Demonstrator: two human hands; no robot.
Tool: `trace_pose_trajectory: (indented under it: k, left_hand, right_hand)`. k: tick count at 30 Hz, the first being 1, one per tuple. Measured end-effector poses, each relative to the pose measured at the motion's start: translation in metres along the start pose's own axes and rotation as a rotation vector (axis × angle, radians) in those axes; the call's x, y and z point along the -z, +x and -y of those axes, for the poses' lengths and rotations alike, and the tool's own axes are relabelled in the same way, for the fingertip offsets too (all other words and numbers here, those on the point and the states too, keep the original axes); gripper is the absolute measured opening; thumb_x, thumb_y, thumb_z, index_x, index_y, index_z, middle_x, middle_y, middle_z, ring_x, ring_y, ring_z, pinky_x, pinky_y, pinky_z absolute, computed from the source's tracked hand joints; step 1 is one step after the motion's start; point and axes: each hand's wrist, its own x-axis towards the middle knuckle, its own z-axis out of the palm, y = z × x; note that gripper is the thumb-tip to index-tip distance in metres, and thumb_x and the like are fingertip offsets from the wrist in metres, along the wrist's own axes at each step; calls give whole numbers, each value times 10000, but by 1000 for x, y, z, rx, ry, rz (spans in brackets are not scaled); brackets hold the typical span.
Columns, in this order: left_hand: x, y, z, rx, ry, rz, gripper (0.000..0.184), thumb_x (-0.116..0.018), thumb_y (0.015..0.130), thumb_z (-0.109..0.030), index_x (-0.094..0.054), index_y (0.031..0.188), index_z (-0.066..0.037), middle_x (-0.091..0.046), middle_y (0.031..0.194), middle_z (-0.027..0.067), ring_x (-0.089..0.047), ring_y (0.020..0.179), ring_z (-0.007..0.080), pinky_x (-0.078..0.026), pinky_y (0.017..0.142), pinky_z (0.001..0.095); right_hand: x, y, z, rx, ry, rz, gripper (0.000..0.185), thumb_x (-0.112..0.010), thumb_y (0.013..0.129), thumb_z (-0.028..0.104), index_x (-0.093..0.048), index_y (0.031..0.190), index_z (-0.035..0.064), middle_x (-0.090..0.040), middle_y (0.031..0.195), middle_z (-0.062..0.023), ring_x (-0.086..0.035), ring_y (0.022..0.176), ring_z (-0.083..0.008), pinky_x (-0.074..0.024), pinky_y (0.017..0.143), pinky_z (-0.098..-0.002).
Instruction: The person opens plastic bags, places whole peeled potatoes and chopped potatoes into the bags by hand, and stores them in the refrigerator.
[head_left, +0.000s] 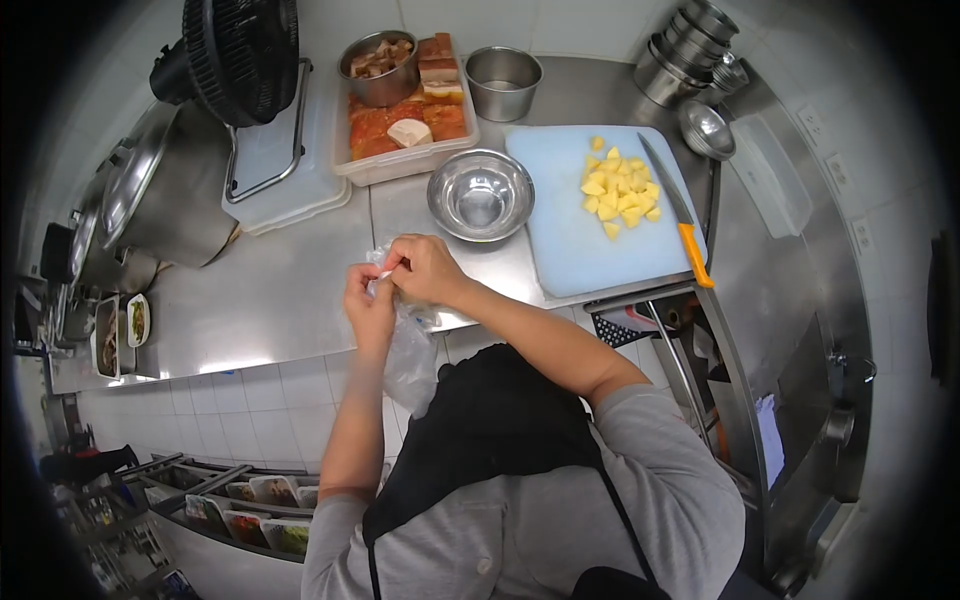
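Note:
My left hand (369, 300) and my right hand (420, 268) meet over the front of the steel counter, both pinching the top of a clear plastic bag (410, 362). The bag hangs down past the counter edge in front of the black apron. Just beyond my hands sits a shiny steel bowl (481, 196) with nothing in it. To its right, a light blue cutting board (560, 235) carries a pile of yellow cubed pieces, perhaps potato (620, 187). A knife (680, 205) with an orange handle lies along the board's right side.
At the back, a plastic tub (400, 165) holds slabs of meat, with a steel pot (378, 85) of meat pieces on top. Another steel pot (504, 88) stands beside it. A black fan (240, 60) and a large pot (185, 190) are at left. An open drawer (700, 380) is at lower right.

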Motion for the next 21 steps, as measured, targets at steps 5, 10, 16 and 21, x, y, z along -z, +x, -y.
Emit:
trace_pose_trajectory:
  k: [5,10,16,21]
  left_hand:
    - [-9,-5,-2,36,7,-35,177,-638,852,-37,-667,1019,12,-629,875,2,-565,798,90,-456,730,232]
    - [-1,-1,-13,269,-114,37,136,-632,871,-47,-681,988,3,-645,840,-5,-564,747,65,-452,695,223]
    - [43,28,-4,651,-374,609,122,-673,899,-133,-685,967,-32,-659,825,-13,-587,690,53,-457,617,224]
    - [38,20,-10,691,-310,419,149,-686,890,-146,-694,1001,-46,-684,836,4,-622,659,90,-476,588,214]
  right_hand:
    - [9,4,7,-137,33,101,60,-613,699,36,-628,738,-7,-635,710,-169,-630,667,-360,-493,621,-427]
    - [0,-3,6,-85,36,-72,111,-602,706,17,-610,814,-5,-632,704,-174,-626,663,-366,-497,631,-434]
    - [9,0,-3,-62,41,196,117,-606,756,-2,-644,866,13,-649,728,-143,-641,641,-283,-508,610,-364]
    - [8,-3,-8,-37,-163,155,130,-631,784,79,-650,886,1,-671,790,-188,-667,757,-360,-519,690,-432]
